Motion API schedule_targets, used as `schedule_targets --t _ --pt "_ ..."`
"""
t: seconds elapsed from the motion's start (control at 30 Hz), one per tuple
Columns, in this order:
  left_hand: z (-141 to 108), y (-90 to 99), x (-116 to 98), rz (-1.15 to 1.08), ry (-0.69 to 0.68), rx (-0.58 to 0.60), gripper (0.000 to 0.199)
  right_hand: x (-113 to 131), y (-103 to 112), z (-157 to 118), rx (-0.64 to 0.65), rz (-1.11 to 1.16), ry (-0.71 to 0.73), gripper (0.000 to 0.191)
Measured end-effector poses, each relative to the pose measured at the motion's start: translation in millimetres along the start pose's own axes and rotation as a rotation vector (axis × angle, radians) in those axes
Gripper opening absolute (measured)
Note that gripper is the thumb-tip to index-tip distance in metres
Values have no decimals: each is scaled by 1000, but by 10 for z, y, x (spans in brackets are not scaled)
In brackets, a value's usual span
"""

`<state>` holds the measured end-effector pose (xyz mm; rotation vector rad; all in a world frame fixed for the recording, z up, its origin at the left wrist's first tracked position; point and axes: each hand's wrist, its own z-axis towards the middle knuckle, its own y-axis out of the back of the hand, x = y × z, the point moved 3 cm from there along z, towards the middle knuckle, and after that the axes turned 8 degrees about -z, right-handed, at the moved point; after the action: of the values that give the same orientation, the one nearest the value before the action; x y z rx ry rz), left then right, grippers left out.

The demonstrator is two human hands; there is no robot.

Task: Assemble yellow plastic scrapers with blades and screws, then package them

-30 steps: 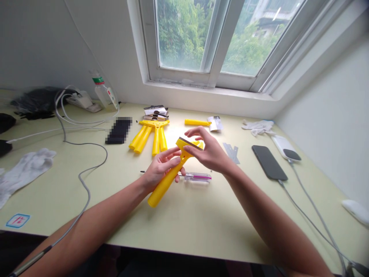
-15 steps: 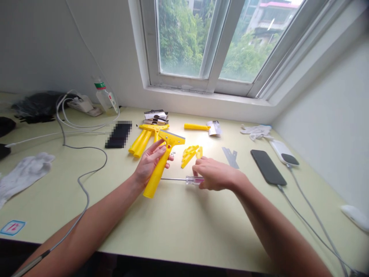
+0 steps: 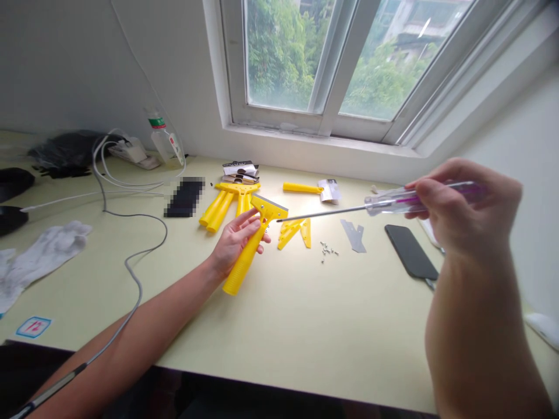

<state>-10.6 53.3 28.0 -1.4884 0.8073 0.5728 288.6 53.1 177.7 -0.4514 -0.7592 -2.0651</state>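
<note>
My left hand [image 3: 236, 241] is closed around the neck of a yellow scraper [image 3: 245, 259], its wide head with a metal blade edge tilted up to the right. Two screws show on that head. In my right hand [image 3: 467, 201] is a screwdriver [image 3: 391, 201] with a clear and purple handle. Its shaft points left, and the tip appears close to the right end of the scraper head; I cannot tell whether they touch. Behind lie yellow plastic pieces [image 3: 306, 234], small screws [image 3: 325, 250] and flat grey blades [image 3: 353, 235].
More yellow scrapers [image 3: 217, 210] lie behind my left hand, near packaging [image 3: 240, 172]. Farther right are a yellow handle [image 3: 301, 187] and a dark phone [image 3: 410, 251]. At left are a bottle [image 3: 167, 142], a white glove [image 3: 56, 250] and a grey cable [image 3: 138, 273].
My right hand has lifted the screwdriver off the table and swung it up to the right, its tip now by the scraper head. The small screws came into view. My left hand keeps its hold.
</note>
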Motion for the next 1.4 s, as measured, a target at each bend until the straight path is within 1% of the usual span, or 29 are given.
schedule_targets --t 0.03,0.1,0.3,0.5,0.6,0.67,0.8,0.9,1.1,1.27,1.4 --pt "-7 -7 10 -1 8 2 45 -4 -11 5 -53 24 14 8" --pt "-17 -14 25 -3 19 3 44 -5 -56 15 -96 47 30 7" --pt "-27 -12 48 3 35 10 43 -2 -184 12 -85 -8 7 9" --pt "-20 3 61 -16 48 -2 43 13 -216 -1 -34 -19 14 8" --pt "-14 12 69 -28 60 -8 43 31 -232 -8 -28 -38 7 9" --pt "-11 15 72 -31 61 -10 43 31 -250 -11 -35 -47 -38 13" --pt "-11 14 75 -31 54 -3 41 -10 -294 -4 -65 -12 -194 22" --pt "-9 20 80 -34 53 -11 42 -40 -307 4 -96 -7 -254 23" --pt "-1 33 87 -34 57 -23 46 -36 -290 3 -125 23 -219 18" --pt "-5 26 89 -36 59 -8 45 -13 -311 -3 -92 63 -187 19" --pt "1 27 90 -50 71 -8 42 -20 -317 0 -89 65 -192 20"
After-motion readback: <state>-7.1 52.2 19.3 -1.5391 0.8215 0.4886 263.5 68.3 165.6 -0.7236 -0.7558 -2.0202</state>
